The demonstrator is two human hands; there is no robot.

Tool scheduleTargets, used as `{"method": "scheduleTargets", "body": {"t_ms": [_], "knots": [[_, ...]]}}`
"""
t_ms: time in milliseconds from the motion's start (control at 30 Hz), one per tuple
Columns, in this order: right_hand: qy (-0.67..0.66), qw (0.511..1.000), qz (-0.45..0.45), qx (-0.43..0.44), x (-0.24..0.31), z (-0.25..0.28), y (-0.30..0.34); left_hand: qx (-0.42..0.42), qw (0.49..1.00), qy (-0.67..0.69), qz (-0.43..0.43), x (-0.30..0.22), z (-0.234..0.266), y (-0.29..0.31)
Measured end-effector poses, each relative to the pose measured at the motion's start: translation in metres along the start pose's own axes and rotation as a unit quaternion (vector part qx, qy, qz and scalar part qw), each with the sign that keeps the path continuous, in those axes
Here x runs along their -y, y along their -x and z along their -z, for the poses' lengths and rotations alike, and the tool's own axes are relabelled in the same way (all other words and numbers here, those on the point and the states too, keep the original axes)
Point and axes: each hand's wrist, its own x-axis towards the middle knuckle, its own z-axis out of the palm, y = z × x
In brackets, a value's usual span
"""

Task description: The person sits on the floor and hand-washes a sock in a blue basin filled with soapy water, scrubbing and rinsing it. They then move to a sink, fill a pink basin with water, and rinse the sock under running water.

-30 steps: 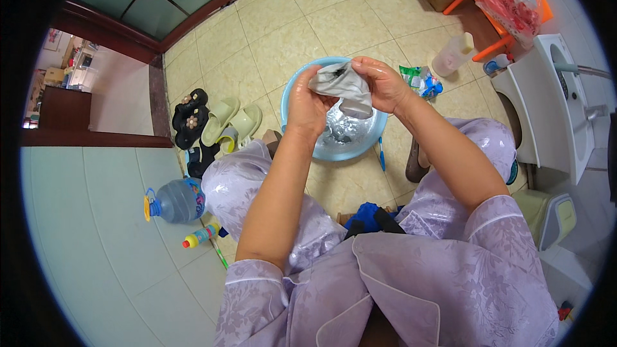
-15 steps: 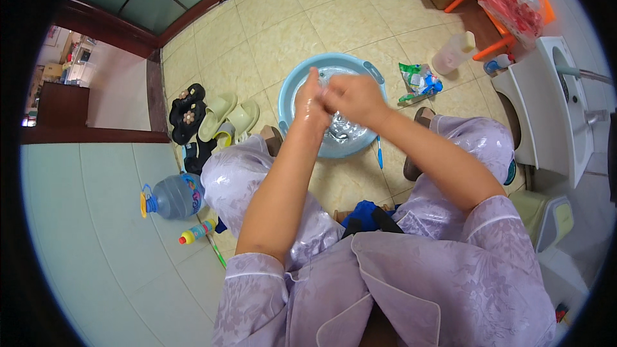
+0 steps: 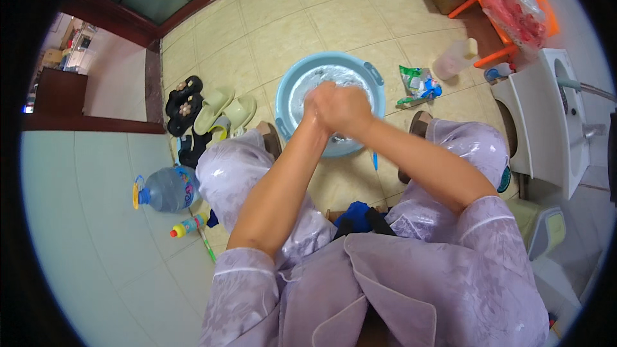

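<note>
I've got L hand (image 3: 313, 104) & R hand (image 3: 347, 109) pressed tog. over mid-basin (image 3: 281, 108), can't tell what they grasp, w/ basin on floor, slippers (image 3: 241, 112) left, packet (image 3: 418, 82) right.

Left grip (image 3: 314, 106), right grip (image 3: 351, 109) — together over basin (image 3: 286, 87), 2 green slippers (image 3: 241, 111)

Colourful label (image 3: 188, 185), on bottle (image 3: 164, 191), lettering unreadable

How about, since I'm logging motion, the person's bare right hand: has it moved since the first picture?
Yes: the bare right hand has moved left and down in view, from the right rim of the round light-blue plastic basin to over its middle.
</note>
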Motion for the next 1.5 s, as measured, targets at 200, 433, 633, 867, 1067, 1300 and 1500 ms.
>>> {"method": "scheduleTargets", "body": {"t_ms": [200, 433, 633, 867, 1067, 1300, 1500], "knots": [[0.026, 0.998, 0.000, -0.056, -0.017, 0.008, -0.007, -0.034, 0.998, -0.022, 0.038, 0.001, -0.028, 0.019], [0.009, 1.000, -0.023, 0.005, -0.005, 0.000, 0.004, 0.082, 0.993, 0.041, 0.068, 0.012, -0.007, -0.001], [-0.005, 0.990, -0.136, 0.030, -0.021, 0.006, -0.003, 0.086, 0.993, -0.073, 0.029, 0.016, -0.012, 0.014], [0.014, 0.993, -0.109, 0.035, -0.029, 0.002, -0.005, -0.001, 0.994, -0.088, 0.064, 0.013, -0.025, 0.012], [0.040, 0.999, -0.011, 0.020, -0.015, 0.000, 0.007, -0.083, 0.988, -0.096, 0.092, 0.003, -0.043, 0.038], [0.047, 0.981, -0.129, 0.134, -0.022, 0.017, -0.001, -0.062, 0.994, -0.056, 0.074, 0.008, -0.031, 0.030], [-0.563, 0.751, -0.334, 0.092, -0.040, 0.029, -0.012, 0.163, 0.982, 0.076, 0.065, -0.014, -0.014, 0.016]]}}
